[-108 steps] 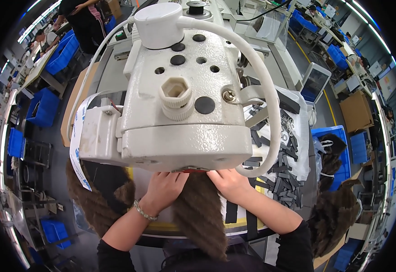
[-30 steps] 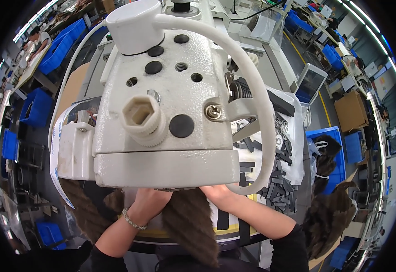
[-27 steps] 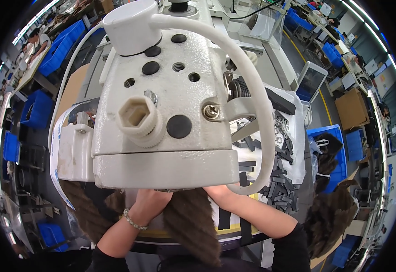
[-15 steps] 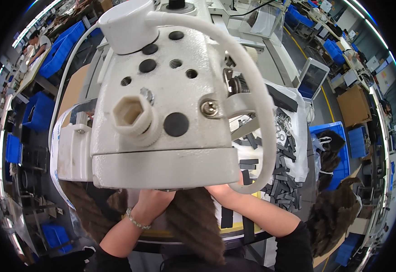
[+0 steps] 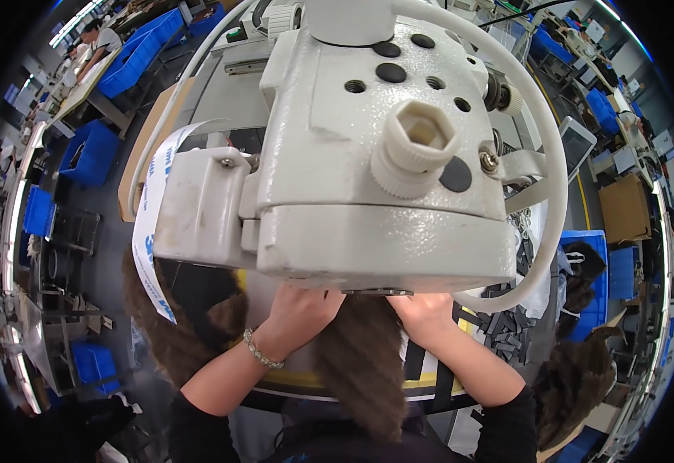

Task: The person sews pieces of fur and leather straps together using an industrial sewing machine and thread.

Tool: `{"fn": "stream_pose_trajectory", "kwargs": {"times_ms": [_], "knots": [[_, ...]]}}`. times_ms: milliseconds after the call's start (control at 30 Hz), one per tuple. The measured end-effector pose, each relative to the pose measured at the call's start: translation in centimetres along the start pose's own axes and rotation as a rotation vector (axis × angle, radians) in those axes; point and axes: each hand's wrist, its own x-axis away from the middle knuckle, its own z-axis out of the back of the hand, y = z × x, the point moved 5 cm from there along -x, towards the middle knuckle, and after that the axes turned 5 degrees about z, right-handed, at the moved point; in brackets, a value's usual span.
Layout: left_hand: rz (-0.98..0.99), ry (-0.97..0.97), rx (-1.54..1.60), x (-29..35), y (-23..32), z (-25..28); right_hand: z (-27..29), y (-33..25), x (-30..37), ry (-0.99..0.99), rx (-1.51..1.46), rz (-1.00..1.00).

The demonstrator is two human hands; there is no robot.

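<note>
A white sewing machine head (image 5: 383,247) fills the middle of the view and covers my fingertips. Below its front edge a long strip of brown fur (image 5: 362,370) hangs over the table edge toward me. My left hand (image 5: 304,310), a beaded bracelet on its wrist, is closed at the left edge of the fur. At the right edge, my right hand (image 5: 427,318) is also closed, thumb side against the pile. The needle and the far end of the fur are hidden under the machine.
Another brown fur piece (image 5: 175,332) lies at the left, beside a printed white tape (image 5: 150,247). Dark strips (image 5: 507,328) are heaped right of the machine. A blue bin (image 5: 596,285) and more fur (image 5: 576,378) stand farther right. A person (image 5: 99,45) sits far left.
The view has shifted, so the machine and both hands appear farther right. More of my left hand shows below the machine. Both hands stay at the fur's edges.
</note>
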Motion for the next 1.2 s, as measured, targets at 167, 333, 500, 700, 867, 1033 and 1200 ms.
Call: {"fn": "stream_pose_trajectory", "kwargs": {"times_ms": [167, 333, 500, 700, 867, 1033, 1200], "knots": [[0.025, -0.061, 0.008, 0.3, -0.4, -0.5, 0.0, 0.0, -0.6, 0.018, -0.031, 0.005], [-0.014, 0.037, -0.034, -0.7, -0.2, 0.5, 0.3, 0.3, -0.8, 0.020, -0.022, 0.025], [0.007, -0.034, 0.043, -0.1, -0.2, 0.3, 0.2, -0.3, -1.0, -0.025, -0.021, 0.030], [-0.133, -0.101, 0.033, 0.2, 0.9, 1.5, 1.0, -1.1, -1.0, -0.143, 0.040, 0.088], [-0.214, -0.180, 0.124, 0.3, 0.5, 2.5, 2.9, -1.5, -1.5, -0.395, -0.087, 0.057], [-0.135, -0.607, 0.830, 0.2, -0.6, 2.9, 5.0, -3.3, -0.6, -0.606, -0.280, 0.280], [-0.155, -0.805, 1.125, 1.1, -1.6, 3.5, 5.6, -4.7, 0.0, -0.608, -0.392, 0.356]]}}
